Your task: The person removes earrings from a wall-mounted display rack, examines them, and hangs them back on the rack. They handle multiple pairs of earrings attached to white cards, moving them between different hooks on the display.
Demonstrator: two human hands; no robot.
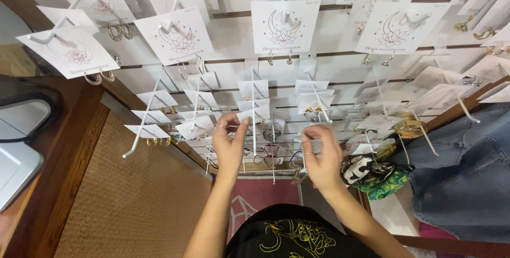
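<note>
Both my forearms reach up and forward, bare, roughly parallel. My left hand [229, 144] is raised, fingers curled with thumb and forefinger pinched — my right hand [321, 158] sits slightly lower, fingertips drawn together.

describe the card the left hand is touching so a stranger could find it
On the white slat wall hung with earring cards, look low at the centre column of pegs. The left hand pinches a small white card, the lowest in that column.

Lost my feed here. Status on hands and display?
Left hand pinching a white earring card on its peg. Right hand at neighbouring card, grip unclear. Nothing blocking.
</note>
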